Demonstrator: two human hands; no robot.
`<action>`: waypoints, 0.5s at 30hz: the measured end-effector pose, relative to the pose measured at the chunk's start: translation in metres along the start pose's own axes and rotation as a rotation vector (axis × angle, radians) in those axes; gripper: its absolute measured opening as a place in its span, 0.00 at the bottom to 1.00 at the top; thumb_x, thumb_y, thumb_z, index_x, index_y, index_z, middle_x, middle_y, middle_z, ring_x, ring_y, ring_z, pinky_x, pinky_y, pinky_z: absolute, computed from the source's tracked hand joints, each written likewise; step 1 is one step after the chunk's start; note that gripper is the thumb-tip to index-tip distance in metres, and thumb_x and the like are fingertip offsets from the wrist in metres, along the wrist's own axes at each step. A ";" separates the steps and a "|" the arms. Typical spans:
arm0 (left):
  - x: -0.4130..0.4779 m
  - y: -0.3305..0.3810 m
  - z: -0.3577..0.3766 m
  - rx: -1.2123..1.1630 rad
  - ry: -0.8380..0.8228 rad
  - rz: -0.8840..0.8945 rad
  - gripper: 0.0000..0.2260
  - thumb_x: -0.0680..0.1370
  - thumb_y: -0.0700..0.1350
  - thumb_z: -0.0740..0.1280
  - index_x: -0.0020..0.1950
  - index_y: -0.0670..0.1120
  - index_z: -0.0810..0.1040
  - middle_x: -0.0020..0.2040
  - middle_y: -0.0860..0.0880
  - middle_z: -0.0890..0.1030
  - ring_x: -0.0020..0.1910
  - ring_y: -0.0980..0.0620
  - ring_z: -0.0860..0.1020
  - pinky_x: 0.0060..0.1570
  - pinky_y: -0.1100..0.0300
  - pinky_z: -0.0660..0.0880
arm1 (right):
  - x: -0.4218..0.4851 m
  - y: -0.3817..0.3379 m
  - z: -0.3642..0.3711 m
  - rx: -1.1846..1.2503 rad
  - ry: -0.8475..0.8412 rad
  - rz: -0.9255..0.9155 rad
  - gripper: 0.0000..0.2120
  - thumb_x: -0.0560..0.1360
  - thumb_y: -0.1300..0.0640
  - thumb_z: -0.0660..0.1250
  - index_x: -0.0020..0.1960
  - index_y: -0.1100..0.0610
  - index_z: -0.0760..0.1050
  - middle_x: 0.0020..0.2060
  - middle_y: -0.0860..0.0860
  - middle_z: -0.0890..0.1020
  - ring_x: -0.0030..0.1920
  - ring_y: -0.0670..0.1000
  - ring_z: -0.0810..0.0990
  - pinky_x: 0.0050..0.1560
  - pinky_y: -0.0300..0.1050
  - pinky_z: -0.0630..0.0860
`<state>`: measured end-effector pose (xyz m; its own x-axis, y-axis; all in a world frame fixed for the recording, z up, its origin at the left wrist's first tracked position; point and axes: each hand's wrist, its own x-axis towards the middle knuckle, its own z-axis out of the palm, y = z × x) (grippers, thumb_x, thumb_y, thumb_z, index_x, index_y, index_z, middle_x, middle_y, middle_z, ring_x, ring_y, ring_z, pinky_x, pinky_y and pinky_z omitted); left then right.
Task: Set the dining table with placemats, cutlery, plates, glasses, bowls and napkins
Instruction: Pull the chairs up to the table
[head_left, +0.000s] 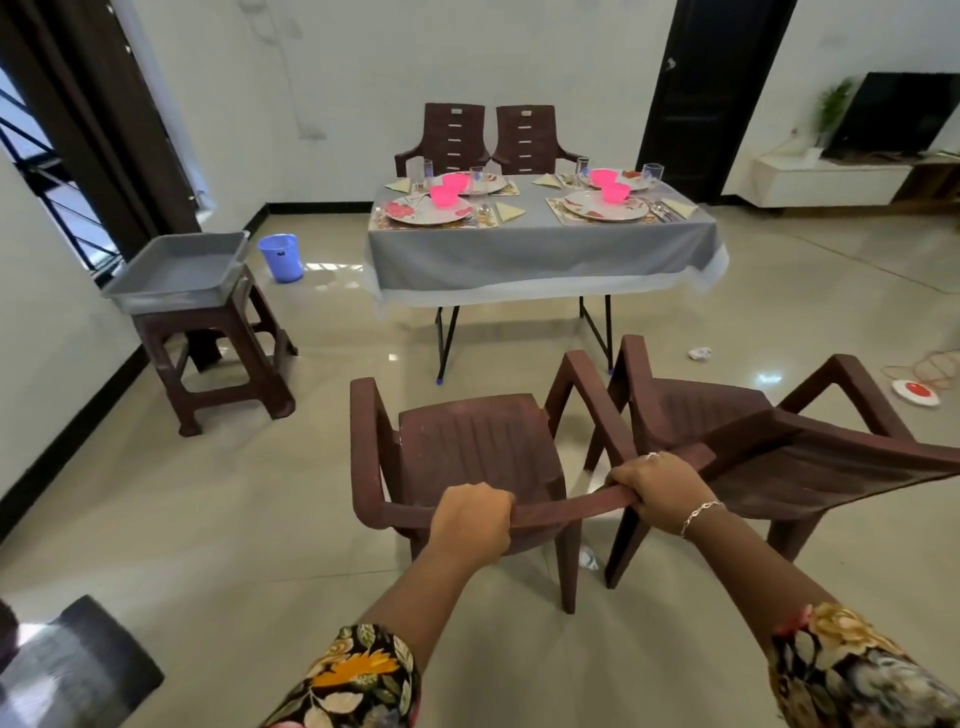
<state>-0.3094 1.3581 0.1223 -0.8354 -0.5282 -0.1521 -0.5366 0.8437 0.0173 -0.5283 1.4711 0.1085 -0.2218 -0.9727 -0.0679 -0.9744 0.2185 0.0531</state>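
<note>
A brown plastic chair (478, 457) stands in front of me, and both hands hold the top edge of its backrest. My left hand (470, 522) grips the rail at its left part, my right hand (657, 491) grips it at the right end. A second brown chair (779, 457) stands close beside it on the right. Further off is the dining table (540, 249) with a grey cloth, carrying floral plates (426, 213), pink bowls (443, 195), glasses (652, 174), folded napkins (509, 210), placemats and cutlery.
Two more brown chairs (488, 137) stand behind the table against the wall. A grey tray (179, 270) rests on a brown stool at the left, with a blue bucket (281, 257) beside it. Crumpled paper (700, 353) and a red-and-white disc (917, 391) lie on the tiled floor at right.
</note>
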 end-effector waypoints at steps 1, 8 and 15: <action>0.001 -0.003 0.000 0.000 0.002 -0.001 0.10 0.76 0.45 0.62 0.56 0.48 0.77 0.51 0.46 0.81 0.51 0.45 0.79 0.50 0.54 0.73 | 0.003 -0.001 0.001 -0.009 0.007 0.004 0.12 0.74 0.56 0.60 0.55 0.48 0.77 0.49 0.44 0.82 0.52 0.48 0.78 0.56 0.43 0.73; 0.018 -0.032 -0.003 0.010 -0.001 -0.027 0.09 0.74 0.43 0.62 0.53 0.47 0.77 0.50 0.46 0.82 0.50 0.44 0.79 0.48 0.55 0.73 | 0.035 -0.007 0.005 -0.028 0.042 -0.004 0.14 0.75 0.56 0.59 0.56 0.46 0.76 0.48 0.44 0.82 0.50 0.48 0.79 0.52 0.42 0.75; 0.055 -0.061 -0.012 -0.045 -0.014 -0.020 0.07 0.74 0.43 0.62 0.50 0.46 0.76 0.46 0.47 0.81 0.44 0.49 0.79 0.41 0.60 0.69 | 0.078 -0.004 0.002 -0.028 0.060 0.033 0.12 0.75 0.57 0.58 0.54 0.48 0.77 0.46 0.45 0.82 0.49 0.49 0.79 0.51 0.41 0.74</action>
<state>-0.3244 1.2761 0.1246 -0.8229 -0.5432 -0.1665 -0.5582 0.8276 0.0587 -0.5420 1.3943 0.1011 -0.2505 -0.9681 -0.0063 -0.9650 0.2491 0.0824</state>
